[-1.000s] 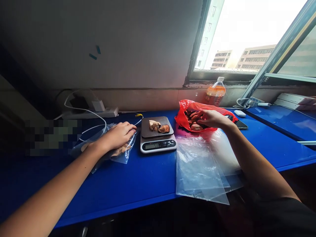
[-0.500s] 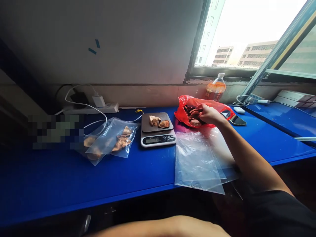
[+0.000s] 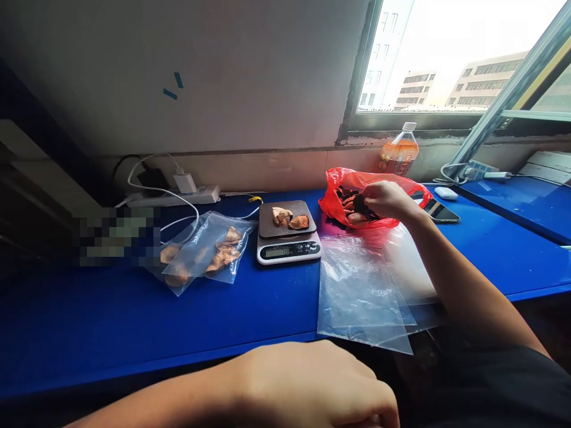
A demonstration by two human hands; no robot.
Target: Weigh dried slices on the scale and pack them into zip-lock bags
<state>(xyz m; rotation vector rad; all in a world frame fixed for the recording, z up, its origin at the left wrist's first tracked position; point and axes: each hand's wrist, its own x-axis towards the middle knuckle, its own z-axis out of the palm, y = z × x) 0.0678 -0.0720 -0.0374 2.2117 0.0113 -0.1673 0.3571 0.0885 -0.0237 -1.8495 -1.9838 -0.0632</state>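
My right hand (image 3: 387, 199) reaches into the mouth of a red plastic bag (image 3: 330, 202), its fingers pinched on a dark dried slice (image 3: 362, 205). More brown dried slices (image 3: 357, 219) lie inside the bag. At the bottom edge my left hand (image 3: 319, 383) is closed with its back towards me; whatever its fingers hold, if anything, is hidden. A digital kitchen scale (image 3: 289, 249) stands left of the bag, with two dried slices (image 3: 298, 222) on its plate. Its display is lit, but the digits are too small to read.
Clear zip bags with dried slices (image 3: 223, 255) lie left of the scale. Flat clear bags (image 3: 363, 297) overlap the front edge of the blue table (image 3: 223, 321). Behind are a power strip (image 3: 207, 195), cables and a drink bottle (image 3: 400, 151). A phone (image 3: 442, 211) lies right of the red bag.
My left hand has come further into view from below. My right hand stays at the red bag and now has a dark slice at its fingertips. The view has shifted slightly.
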